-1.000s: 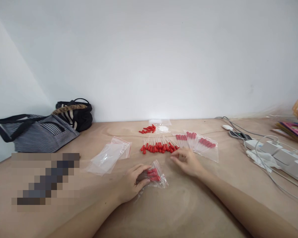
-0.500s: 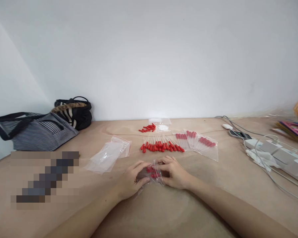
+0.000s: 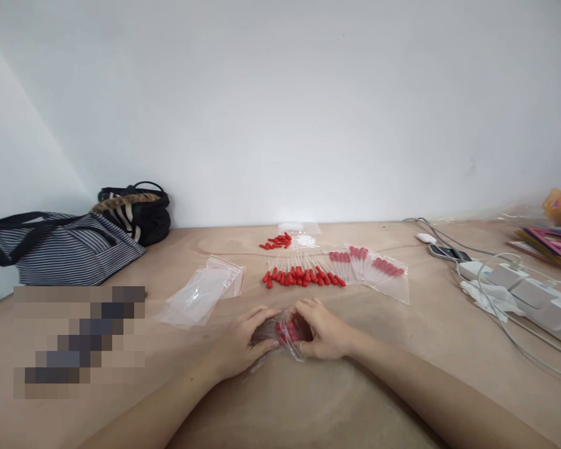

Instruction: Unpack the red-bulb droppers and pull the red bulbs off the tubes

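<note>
Between my two hands, low over the table, is a clear plastic bag (image 3: 295,350) with several red rubber bulbs (image 3: 287,331) inside it. My left hand (image 3: 245,340) grips the bag's left side, thumb and fingers curled round it. On the right, my right hand (image 3: 325,330) pinches the other side near its edge. Just beyond my hands lies a row of droppers (image 3: 303,276), clear stems pointing away and red bulbs toward me. Filled clear bags (image 3: 388,277) with red-bulbed droppers are fanned out to the right of that row.
Flat clear zip bags (image 3: 201,293) lie to the left. Loose red bulbs (image 3: 277,241) and clear stems (image 3: 303,241) are at the back. A striped bag (image 3: 75,249) and black bag (image 3: 152,215) stand at far left. A power strip (image 3: 528,287) with cables sits at right.
The fingers of my right hand have shifted along the bag's edge. The plastic is folded differently around the red bulbs, and my left hand keeps its hold.
</note>
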Motion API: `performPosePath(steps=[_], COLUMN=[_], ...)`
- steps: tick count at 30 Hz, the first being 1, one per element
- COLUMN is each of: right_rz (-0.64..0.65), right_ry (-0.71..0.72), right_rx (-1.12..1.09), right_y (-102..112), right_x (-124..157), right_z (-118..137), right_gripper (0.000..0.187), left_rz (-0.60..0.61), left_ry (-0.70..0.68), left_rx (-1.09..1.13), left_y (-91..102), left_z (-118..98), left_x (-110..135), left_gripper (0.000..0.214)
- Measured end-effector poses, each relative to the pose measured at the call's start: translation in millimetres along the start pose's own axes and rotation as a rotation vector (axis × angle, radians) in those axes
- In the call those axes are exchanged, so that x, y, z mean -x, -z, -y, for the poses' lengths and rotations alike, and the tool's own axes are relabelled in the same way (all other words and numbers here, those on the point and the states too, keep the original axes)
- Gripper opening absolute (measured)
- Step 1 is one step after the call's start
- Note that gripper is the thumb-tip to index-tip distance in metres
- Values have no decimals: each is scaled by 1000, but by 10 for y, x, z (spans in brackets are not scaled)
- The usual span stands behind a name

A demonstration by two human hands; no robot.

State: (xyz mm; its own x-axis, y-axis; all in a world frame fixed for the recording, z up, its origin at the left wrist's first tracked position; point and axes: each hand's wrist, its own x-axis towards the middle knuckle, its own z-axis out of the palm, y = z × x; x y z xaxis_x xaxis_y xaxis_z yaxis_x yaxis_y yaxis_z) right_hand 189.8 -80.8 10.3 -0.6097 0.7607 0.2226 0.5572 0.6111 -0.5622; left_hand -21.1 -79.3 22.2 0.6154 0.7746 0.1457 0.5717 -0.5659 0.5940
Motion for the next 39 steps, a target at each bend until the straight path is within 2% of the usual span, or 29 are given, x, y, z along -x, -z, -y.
performPosePath(steps=[4, 9, 15, 18, 23, 29, 32, 35, 39], right_rz=[-9, 48, -43, -43, -25, -17, -51, -105, -172], right_ry=[83, 89, 50, 23, -9, -47, -44, 21, 78], right_rx=[63, 167, 119, 89, 9, -24, -17, -44, -101], right_y=[16, 56, -16, -35, -45, -101, -125, -112, -37], right_x=[28, 26, 7, 0, 5, -9, -13, 6, 43], right_z=[43, 53, -27, -21, 37, 65, 84, 112, 125], right_gripper=[37, 36, 32, 32, 16, 27, 21, 12, 18], left_rz=[-9, -21, -1, 4, -7, 25, 41, 48, 37], left_ry=[-8, -16, -1, -32, -50, -69, -85, -98, -58], left_rx=[13, 9, 5, 7, 7, 48, 60, 70, 44], left_y=[-2, -1, 13, 6, -14, 5, 15, 11, 3], left_z=[1, 7, 19, 33, 38, -7, -15, -3, 14], left_x=[0, -5, -5, -1, 1, -11, -17, -14, -1], left_gripper=[38, 37, 40, 39, 39, 36, 36, 35, 41])
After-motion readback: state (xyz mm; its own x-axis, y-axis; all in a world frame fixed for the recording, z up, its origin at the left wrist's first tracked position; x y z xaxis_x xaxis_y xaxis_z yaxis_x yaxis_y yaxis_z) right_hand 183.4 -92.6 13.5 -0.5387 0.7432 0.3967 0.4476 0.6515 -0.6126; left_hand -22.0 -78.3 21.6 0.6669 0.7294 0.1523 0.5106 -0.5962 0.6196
